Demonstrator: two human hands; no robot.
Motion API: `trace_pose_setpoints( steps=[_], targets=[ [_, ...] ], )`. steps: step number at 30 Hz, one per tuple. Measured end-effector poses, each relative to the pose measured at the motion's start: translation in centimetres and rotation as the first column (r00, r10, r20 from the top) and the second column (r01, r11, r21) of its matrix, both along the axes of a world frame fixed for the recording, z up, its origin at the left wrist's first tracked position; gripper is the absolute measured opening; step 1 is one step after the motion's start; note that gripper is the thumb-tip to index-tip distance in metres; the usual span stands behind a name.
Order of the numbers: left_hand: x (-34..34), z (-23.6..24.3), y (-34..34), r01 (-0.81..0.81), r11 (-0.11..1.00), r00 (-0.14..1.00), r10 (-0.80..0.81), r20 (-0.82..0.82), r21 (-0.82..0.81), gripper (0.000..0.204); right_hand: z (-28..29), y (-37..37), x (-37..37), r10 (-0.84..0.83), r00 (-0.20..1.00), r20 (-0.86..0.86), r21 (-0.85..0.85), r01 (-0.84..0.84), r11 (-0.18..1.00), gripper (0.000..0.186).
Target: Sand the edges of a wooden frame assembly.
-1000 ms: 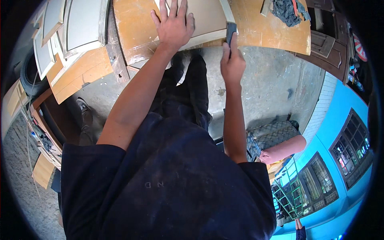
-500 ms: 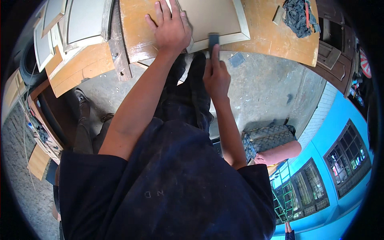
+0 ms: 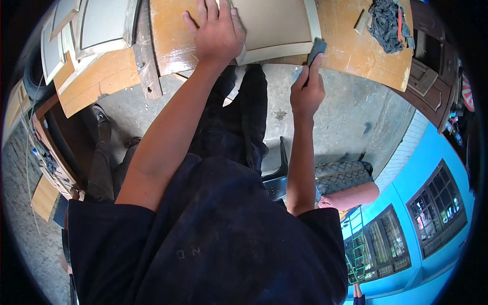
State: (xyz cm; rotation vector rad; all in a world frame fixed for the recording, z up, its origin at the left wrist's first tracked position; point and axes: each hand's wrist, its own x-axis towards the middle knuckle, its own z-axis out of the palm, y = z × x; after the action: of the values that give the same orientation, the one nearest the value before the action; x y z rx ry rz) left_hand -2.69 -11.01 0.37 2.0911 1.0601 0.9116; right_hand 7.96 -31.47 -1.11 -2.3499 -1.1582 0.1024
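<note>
Sideways to the right, from the middle of the near rail (image 3: pixel 277 53) to its right-hand corner, has gone the dark block (image 3: pixel 318 47) since half a second ago, and my right grip (image 3: pixel 308 94) went with it. That grip is closed around the block, index finger laid along its length, probably to steer it and press it evenly while its far end meets the pale wood. My left grip (image 3: pixel 219 38) has stayed where it was, flat with fingers spread and clasping nothing, over the left edge of the framed panel (image 3: pixel 274 23); I take that to be a way of stopping the panel sliding under the other arm's push. How much of the palm bears on the frame and how much on the desk (image 3: pixel 340 56), I cannot tell. The panel lies flat on the desk, its near rail close to the front edge, which seems meant to keep it within easy reach. Further right rest a small wooden piece (image 3: pixel 362 22) and a crumpled dark cloth (image 3: pixel 385 28), both clear of the frame, leaving my right arm room to sweep
</note>
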Motion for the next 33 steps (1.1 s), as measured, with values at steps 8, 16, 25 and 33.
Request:
trace_pose_setpoints(
  steps=[8, 16, 25, 33],
  targets=[
    [0.6, 0.8, 0.3, -0.074, 0.993, 0.922, 0.105, -0.373, 0.097, 0.056, 0.9, 0.8, -2.0, 0.096, 0.995, -0.023, -0.014, -0.097, 0.995, 0.055],
    [0.3, 1.7, 0.3, -0.099, 0.992, 0.838, 0.123, -0.531, 0.073, 0.053, 2.6, 1.8, -7.8, 0.188, 0.981, -0.055, -0.196, -0.195, 0.961, 0.070],
    [-1.1, -2.3, -0.5, -0.112, 0.977, 0.858, 0.188, -0.478, 0.183, 0.052, 2.6, 1.5, -8.7, 0.122, 0.966, -0.226, -0.172, -0.163, 0.972, 0.063],
    [-0.1, -1.6, 0.4, -0.114, 0.981, 0.859, 0.178, -0.481, 0.160, 0.052, 1.2, 2.2, -6.8, 0.026, 0.983, -0.179, 0.027, -0.021, 0.999, 0.064]
  ],
)
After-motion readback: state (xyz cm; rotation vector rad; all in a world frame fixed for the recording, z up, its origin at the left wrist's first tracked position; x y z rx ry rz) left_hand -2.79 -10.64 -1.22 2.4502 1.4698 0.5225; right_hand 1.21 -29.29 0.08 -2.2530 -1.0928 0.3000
